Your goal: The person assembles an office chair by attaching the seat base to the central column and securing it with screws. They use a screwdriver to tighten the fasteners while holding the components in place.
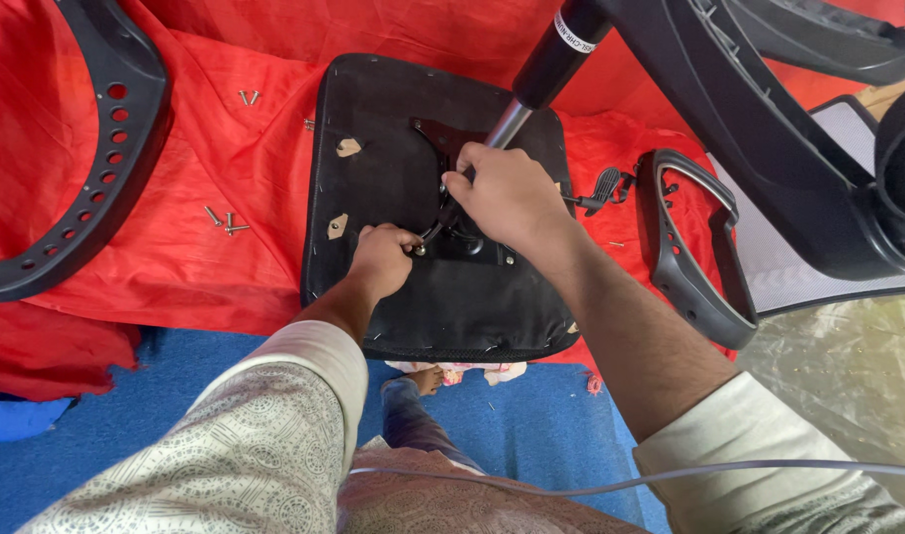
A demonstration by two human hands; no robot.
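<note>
On the red cloth (pixel 225 168), a black seat pan (pixel 393 119) is laid upside down, its underside facing up. At its middle, a dark metal plate (pixel 442 133) is fixed, and from this a gas cylinder (pixel 546 69) is seen rising, tilted toward the upper right. The left hand (pixel 383 259) is closed in a fist on a small tool (pixel 430 233) at the lower edge of the plate; its fingers are curled tightly around the tool's end. The right hand (pixel 507 193) is set on the mechanism just beside the foot of the cylinder, with the fingers bent and gripping something beneath them; what exactly is held there cannot be told.

Loose screws (pixel 225 222) are scattered on the cloth left of the seat, and two more (pixel 247 97) are seen near its upper left corner. A black armrest (pixel 689 247) is laid to the right of the seat, with a small lever (pixel 605 186) between them. A curved black piece with holes (pixel 96 158) is placed at the far left. A mesh backrest (pixel 828 198) is seen at the upper right. Blue floor (pixel 126 396) is shown below the cloth, and a bare foot (pixel 428 379) is partly visible beneath the seat's near edge.
</note>
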